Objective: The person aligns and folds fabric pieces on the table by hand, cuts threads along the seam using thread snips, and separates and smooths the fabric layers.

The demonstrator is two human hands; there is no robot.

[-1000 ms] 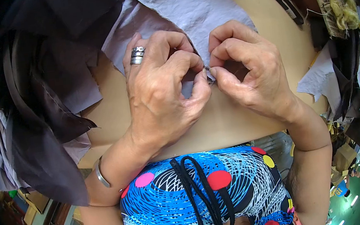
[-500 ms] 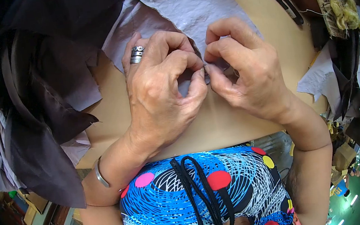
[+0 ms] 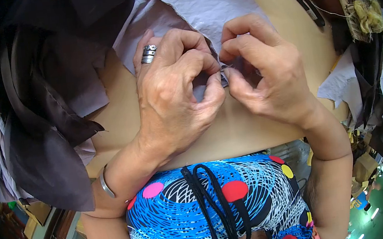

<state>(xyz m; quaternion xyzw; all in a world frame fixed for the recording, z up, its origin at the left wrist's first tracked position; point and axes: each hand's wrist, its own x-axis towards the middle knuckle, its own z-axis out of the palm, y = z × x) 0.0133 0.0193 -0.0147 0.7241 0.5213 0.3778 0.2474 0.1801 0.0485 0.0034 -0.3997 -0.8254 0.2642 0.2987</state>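
A pale lilac fabric piece [image 3: 216, 5] lies under and between my two hands, one frayed edge running down to my fingertips. My left hand [image 3: 174, 91], with rings on one finger, pinches that edge between thumb and index finger. Right beside it, my right hand [image 3: 268, 70] has thumb and index finger drawn together at the same spot on the fabric. The fingertips of both hands nearly touch. Whether a fine thread lies between them is too small to tell.
Dark cloth pieces [image 3: 37, 94] are heaped on the left of the tan table [image 3: 122, 136]. Black thread snips [image 3: 303, 0] lie at the upper right, near a board with yellow thread tufts [image 3: 366, 14]. More fabric scraps [image 3: 342, 78] hang at the right edge.
Both hands have shifted slightly to the right. The right thumb and index finger have come a little apart from the left fingertips. The fabric stays between them.
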